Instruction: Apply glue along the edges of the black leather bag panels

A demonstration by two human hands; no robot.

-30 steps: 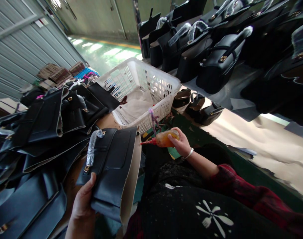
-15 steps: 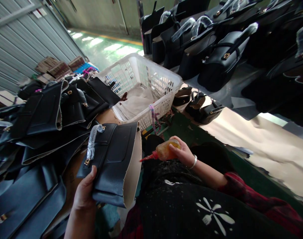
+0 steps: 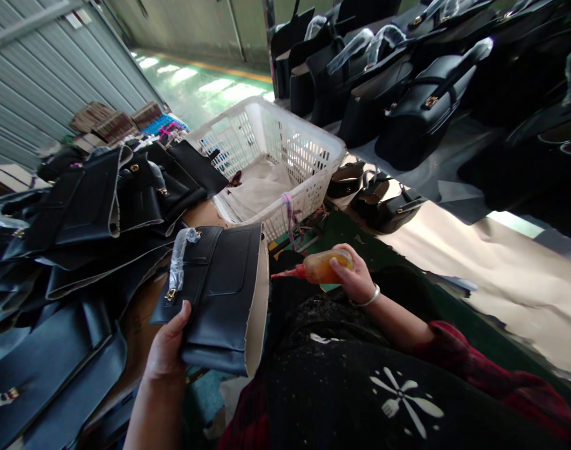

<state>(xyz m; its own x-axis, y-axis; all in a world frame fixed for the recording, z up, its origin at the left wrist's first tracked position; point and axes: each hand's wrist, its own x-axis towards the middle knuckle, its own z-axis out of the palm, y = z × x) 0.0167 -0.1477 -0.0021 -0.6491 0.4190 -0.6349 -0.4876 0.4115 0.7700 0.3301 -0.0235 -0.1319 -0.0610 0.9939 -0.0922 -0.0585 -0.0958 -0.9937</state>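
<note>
A black leather handbag body (image 3: pixel 224 281) with a plastic-wrapped handle and a pale raw edge is tilted in front of me. My left hand (image 3: pixel 170 340) grips its lower left side, thumb on top and the other fingers hidden beneath. In my right hand (image 3: pixel 355 275) is a squeeze bottle (image 3: pixel 323 267) of amber liquid, lying nearly level. Its red nozzle points left and ends just right of the bag's open edge, apart from it.
Several black bag pieces (image 3: pixel 79 200) are heaped on the left. Beyond the held bag stands a white plastic basket (image 3: pixel 308 140) with pale cloth inside. Finished-looking black bags (image 3: pixel 416 119) fill a rack at the right, above brown paper (image 3: pixel 491 269).
The bottle has moved up and to the right, its nozzle now slightly higher beside the bag. The bag has turned a little, so less of its pale inside shows.
</note>
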